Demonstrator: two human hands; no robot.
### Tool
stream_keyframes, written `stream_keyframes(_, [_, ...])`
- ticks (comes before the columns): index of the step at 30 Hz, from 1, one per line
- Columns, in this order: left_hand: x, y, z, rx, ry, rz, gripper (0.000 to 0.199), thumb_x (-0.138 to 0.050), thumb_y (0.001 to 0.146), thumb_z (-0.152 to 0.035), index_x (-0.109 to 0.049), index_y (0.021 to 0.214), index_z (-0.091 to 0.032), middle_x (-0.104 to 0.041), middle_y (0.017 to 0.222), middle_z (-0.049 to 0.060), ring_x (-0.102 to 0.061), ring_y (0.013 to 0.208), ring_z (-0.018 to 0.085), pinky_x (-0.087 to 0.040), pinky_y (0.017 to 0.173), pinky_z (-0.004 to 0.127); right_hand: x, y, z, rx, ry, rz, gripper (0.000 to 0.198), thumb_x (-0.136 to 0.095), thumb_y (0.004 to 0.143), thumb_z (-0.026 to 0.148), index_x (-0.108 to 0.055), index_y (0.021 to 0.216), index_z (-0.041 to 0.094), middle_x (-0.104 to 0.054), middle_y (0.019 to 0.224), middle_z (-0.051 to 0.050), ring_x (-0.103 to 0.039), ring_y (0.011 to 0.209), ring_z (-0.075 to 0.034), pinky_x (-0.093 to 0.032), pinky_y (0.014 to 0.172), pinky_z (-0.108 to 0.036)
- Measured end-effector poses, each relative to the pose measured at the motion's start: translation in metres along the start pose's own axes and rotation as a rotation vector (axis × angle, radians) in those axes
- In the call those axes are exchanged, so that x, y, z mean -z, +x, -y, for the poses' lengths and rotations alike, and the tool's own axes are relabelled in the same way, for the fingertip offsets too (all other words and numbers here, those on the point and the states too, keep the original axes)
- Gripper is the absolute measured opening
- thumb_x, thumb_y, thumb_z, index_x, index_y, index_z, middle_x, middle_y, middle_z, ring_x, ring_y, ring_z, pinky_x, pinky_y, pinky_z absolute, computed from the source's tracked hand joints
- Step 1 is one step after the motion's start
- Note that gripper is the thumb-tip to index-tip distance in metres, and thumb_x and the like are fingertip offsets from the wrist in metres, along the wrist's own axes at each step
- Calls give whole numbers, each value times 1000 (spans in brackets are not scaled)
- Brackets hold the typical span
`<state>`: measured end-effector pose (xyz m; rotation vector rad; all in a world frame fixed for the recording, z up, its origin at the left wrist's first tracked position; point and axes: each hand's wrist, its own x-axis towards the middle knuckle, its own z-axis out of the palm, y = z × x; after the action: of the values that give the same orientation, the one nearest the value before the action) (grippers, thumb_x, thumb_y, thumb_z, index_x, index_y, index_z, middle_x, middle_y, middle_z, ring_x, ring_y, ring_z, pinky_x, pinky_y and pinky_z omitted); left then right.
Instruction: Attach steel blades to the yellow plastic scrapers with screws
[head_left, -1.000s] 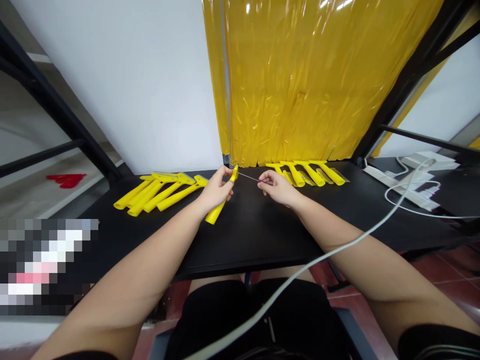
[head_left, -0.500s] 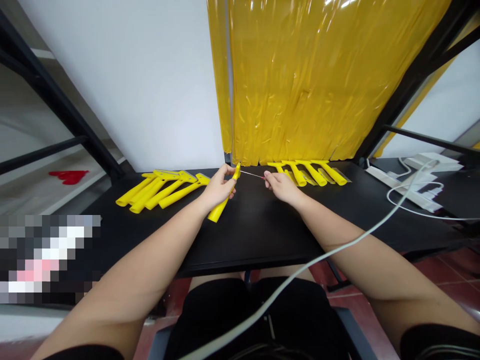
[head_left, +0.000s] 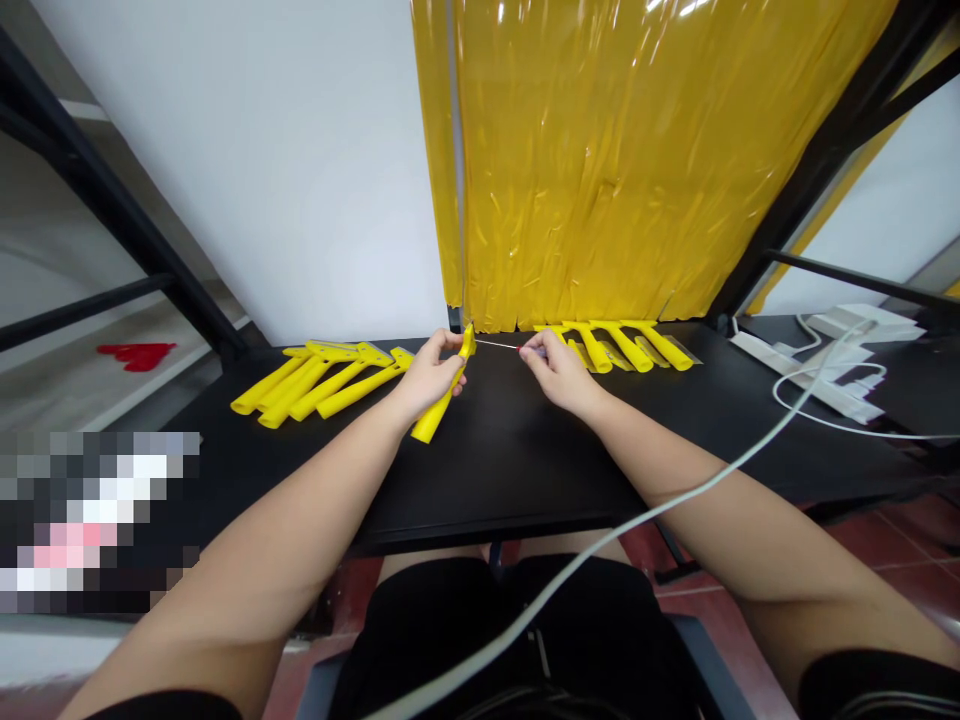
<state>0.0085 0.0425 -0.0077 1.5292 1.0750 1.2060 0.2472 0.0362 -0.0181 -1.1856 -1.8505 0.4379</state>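
Observation:
My left hand (head_left: pixel 436 372) is closed round the head end of a yellow scraper (head_left: pixel 433 416), whose tube-like handle points down toward me. In my right hand (head_left: pixel 559 368) is a screwdriver (head_left: pixel 501 345), pinched at its handle, which the fingers mostly hide. Its thin metal shaft runs left, and the tip meets the scraper's head. Left of my hands lies a group of several yellow scrapers (head_left: pixel 300 385) with their heads turned away. Behind my right hand is a second group of yellow scrapers (head_left: pixel 637 352), with thin blades showing.
Everything rests on a black table (head_left: pixel 510 470) against a white panel (head_left: pixel 262 180) and a yellow plastic curtain (head_left: pixel 600 170). White power strips (head_left: pixel 817 375) lie at the right. A pale cable (head_left: pixel 600 545) crosses in front of my right arm. Black frame posts (head_left: pixel 135 210) flank the table.
Both hands have shifted slightly left with the scraper and screwdriver. My right fingers have changed position on the screwdriver handle. The scrapers on the table stay put.

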Motion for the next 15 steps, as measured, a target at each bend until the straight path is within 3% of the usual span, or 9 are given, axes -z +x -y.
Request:
stream_keyframes(3, [-1, 0, 1, -7, 17, 18, 26, -61, 81, -17, -52, 105, -22, -58, 107, 2, -61, 56, 8, -47, 42, 21, 0, 1, -1, -118, -25, 41, 51, -34, 104, 56, -57, 74, 22, -57, 66, -3, -55, 67, -20, -40, 68, -34])
stream_keyframes(5, [-1, 0, 0, -9, 14, 15, 27, -62, 81, -17, -52, 105, -22, -59, 108, 3, -61, 56, 7, -47, 42, 20, -1, 0, -1, -100, 11, 66, 45, -40, 102, 58, -59, 82, 21, -57, 67, -1, -55, 66, -19, -41, 68, -33])
stream_keyframes(8, [0, -1, 0, -16, 19, -6, 26, -63, 82, -18, -53, 106, -22, -61, 108, 3, -60, 54, 6, -46, 42, 20, -5, -1, 2, 3, 44, -14, 33, -57, 95, 54, -58, 100, 22, -60, 75, 0, -54, 68, -18, -42, 69, -31])
stream_keyframes(10, [1, -1, -1, -14, 41, -11, 28, -63, 83, -18, -53, 108, -23, -63, 100, 1, -58, 51, 7, -46, 43, 21, -6, -1, 4, -29, 15, -22, 34, -51, 99, 54, -59, 89, 22, -61, 73, -2, -56, 68, -19, -41, 70, -32])
stream_keyframes(12, [2, -2, -1, -2, 60, -5, 29, -63, 83, -18, -53, 110, -23, -63, 91, 0, -57, 49, 7, -46, 44, 21, -6, 0, 5, -110, -11, 26, 49, -37, 104, 54, -56, 73, 22, -59, 68, -3, -57, 68, -20, -41, 70, -33])
stream_keyframes(15, [1, -2, -3, -2, 46, -13, 29, -64, 83, -17, -54, 110, -22, -63, 92, 1, -59, 52, 8, -47, 45, 21, -5, -2, 6, -84, 8, 84, 43, -40, 103, 55, -58, 81, 22, -60, 70, -2, -57, 69, -20, -42, 70, -32])
